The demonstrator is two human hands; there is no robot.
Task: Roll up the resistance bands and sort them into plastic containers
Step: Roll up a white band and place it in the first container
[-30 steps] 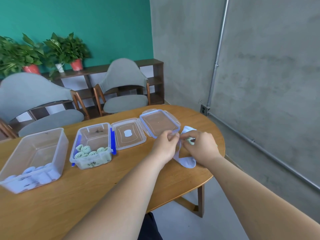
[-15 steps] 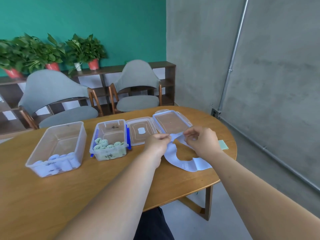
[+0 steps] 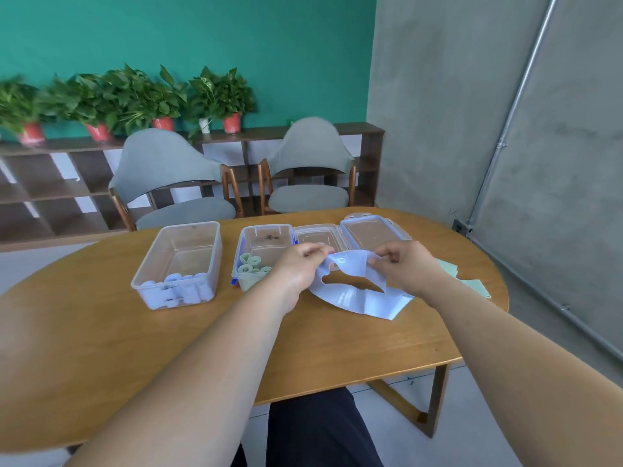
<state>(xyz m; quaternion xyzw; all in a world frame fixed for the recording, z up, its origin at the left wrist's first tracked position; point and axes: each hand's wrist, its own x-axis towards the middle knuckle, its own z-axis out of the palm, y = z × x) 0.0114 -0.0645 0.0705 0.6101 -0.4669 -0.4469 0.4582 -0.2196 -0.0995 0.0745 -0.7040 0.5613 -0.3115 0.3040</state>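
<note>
Though half-hidden by hands [image 3: 301, 268] [image 3: 406, 268] — blue band [image 3: 365, 302].

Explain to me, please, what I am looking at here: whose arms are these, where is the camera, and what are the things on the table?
There is no machine here. A person wears a camera on the head, so the single view looks forward and down along their own two bare arms. The left hand and the right hand each pinch the pale blue band, a flat stretchy loop held over the wooden table and not yet rolled. On the table, the larger clear container holds blue rolls. The smaller container beside it holds green rolls. Two lids lie to its right. Flat green bands lie beyond the right hand, near the table's edge. Behind the table stand chairs and potted plants.
</note>
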